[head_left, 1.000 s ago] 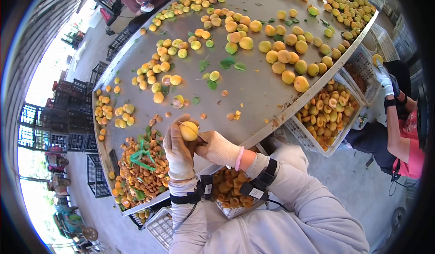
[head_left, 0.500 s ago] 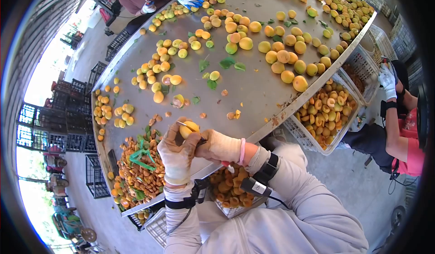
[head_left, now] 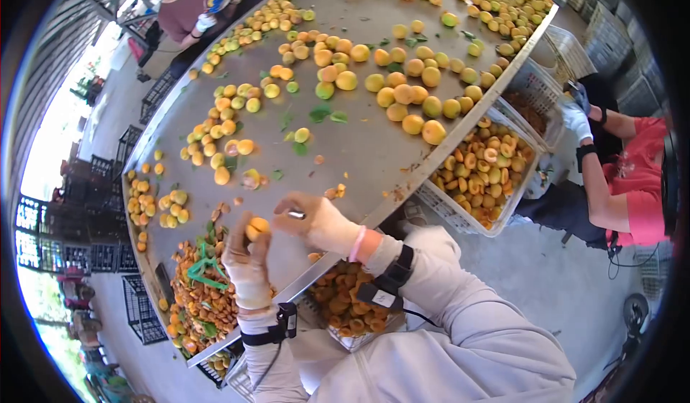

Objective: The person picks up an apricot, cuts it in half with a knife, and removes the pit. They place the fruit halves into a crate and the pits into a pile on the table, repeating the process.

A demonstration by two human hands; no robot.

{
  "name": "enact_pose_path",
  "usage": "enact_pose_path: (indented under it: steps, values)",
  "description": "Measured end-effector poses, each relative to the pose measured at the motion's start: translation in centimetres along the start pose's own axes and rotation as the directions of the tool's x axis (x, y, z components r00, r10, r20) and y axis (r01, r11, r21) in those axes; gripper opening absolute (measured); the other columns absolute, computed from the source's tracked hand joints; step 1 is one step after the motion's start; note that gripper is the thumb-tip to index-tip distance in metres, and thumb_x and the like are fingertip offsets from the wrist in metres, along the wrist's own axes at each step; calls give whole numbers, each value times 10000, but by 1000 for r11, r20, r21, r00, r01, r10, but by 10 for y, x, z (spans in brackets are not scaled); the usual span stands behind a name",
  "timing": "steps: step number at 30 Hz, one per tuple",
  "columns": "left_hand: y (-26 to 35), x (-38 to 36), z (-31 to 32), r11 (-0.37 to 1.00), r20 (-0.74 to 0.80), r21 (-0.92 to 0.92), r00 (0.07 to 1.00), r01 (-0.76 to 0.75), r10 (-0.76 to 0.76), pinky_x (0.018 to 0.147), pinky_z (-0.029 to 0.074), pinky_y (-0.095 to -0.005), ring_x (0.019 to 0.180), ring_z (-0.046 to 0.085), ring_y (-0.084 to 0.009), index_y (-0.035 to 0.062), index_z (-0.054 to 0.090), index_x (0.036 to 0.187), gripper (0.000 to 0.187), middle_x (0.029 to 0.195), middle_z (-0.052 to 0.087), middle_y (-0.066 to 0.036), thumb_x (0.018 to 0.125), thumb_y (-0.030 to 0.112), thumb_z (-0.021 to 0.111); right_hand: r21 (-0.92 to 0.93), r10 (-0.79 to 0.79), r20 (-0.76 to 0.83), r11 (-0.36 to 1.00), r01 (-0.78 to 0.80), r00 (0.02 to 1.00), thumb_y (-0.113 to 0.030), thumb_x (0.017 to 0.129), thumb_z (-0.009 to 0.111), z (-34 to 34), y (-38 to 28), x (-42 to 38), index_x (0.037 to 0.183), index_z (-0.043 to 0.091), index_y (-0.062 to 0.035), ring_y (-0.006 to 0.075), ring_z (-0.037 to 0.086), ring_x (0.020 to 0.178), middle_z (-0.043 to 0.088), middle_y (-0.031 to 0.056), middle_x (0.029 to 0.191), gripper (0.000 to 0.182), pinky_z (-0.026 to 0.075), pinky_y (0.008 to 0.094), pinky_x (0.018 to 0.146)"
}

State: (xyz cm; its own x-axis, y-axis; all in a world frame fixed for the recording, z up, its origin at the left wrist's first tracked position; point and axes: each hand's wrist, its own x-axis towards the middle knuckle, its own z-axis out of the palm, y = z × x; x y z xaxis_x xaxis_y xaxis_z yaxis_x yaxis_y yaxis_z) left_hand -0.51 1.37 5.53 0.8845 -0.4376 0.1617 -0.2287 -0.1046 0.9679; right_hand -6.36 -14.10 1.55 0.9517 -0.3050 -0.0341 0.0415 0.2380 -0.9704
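My left hand, in a soiled pale glove, grips an apricot between thumb and fingers above the table's near edge. Just right of it is my right hand, also gloved, its fingers closed around a small knife of which only a short shiny metal part shows. The two hands are apart. Left of my left hand lies a heap of brown apricot pits with a tangle of green string on top. Below my right hand stands a crate of apricot halves.
Whole apricots and leaves lie across the metal table. A white crate of apricot halves stands beyond the right edge. One co-worker is at the right, another at the far left. Black crates stand on the floor.
My right hand has come away from the apricot, taking the knife with it. The apricot stays in my left hand. The far co-worker's hand has left the table's fruit. The view has shifted.
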Motion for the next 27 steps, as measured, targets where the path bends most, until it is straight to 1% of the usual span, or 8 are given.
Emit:
enact_pose_path:
  steps: [1, 3, 12, 14, 16, 19, 23, 27]
  values:
    - [-2, -4, 5, 981, 57, 173, 996, -84, 75, 888, 489, -318, 1002, 591, -173, -18, 550, 1243, 439, 1128, 615, -86, 828, 30, 684, -258, -55, -40, 965, 43, 998, -373, 825, 661, 3, 7, 3, 1038, 594, -40, 101, 518, 510, 579, 43, 693, 400, 426, 253, 453]
    - [7, -7, 16, 867, 149, 473, 984, -159, 99, 823, 493, -351, 949, 606, -218, 4, 569, 1180, 385, 1048, 618, -104, 838, 125, 698, -62, 191, 147, 981, -184, 970, -370, 825, 656, -5, -21, 0, 1046, 578, -33, 105, 521, 505, 582, 50, 704, 411, 424, 255, 445]
    - [10, 9, 41, 565, 225, 602, 798, -565, 559, 777, 486, -323, 931, 585, -258, -15, 542, 1143, 295, 1044, 587, -151, 966, 210, 471, 279, 102, 173, 949, -148, 980, -314, 879, 560, -6, -34, -7, 889, 562, -11, 97, 472, 403, 548, 37, 607, 303, 372, 243, 364]
    - [13, 7, 50, 977, -157, -207, 988, -46, 13, 707, 478, -282, 806, 573, -204, 8, 535, 1178, 331, 985, 591, -82, 969, 243, 433, 469, 195, 216, 839, -277, 957, -332, 889, 539, -8, -26, -7, 849, 572, -43, 93, 457, 392, 509, 18, 572, 295, 385, 251, 359]
    - [9, 9, 46, 782, -74, -619, 986, 74, -152, 638, 451, -270, 709, 531, -180, 30, 523, 1191, 332, 973, 588, -78, 968, 260, 436, 467, 173, 205, 848, -252, 963, -346, 884, 541, -8, -28, -2, 847, 572, -62, 97, 475, 420, 495, 14, 561, 288, 414, 259, 389]
    - [-1, 14, 27, 616, -29, -775, 965, 144, -261, 606, 428, -291, 697, 509, -165, 59, 502, 1245, 402, 1026, 583, -93, 978, 355, 451, 492, 143, 123, 851, -185, 982, -361, 884, 549, -18, -21, 11, 895, 596, -38, 112, 509, 463, 543, 21, 610, 326, 445, 271, 442]
    - [2, 1, 21, 621, 63, -712, 911, 328, -408, 526, 405, -270, 624, 490, -151, 78, 520, 1187, 380, 971, 593, -112, 988, 394, 449, -361, -59, -85, 932, 24, 995, -358, 890, 581, -16, 7, 37, 1020, 624, 1, 125, 537, 501, 601, 4, 687, 385, 461, 275, 502]
    - [-14, -11, 26, 656, 102, -612, 867, 442, -488, 468, 367, -236, 544, 470, -124, 69, 526, 1135, 402, 866, 600, -81, 985, 433, 445, 372, -35, -288, 917, 146, 957, -253, 912, 562, -8, -17, 33, 1074, 613, -29, 100, 422, 443, 475, -19, 599, 281, 363, 260, 425]
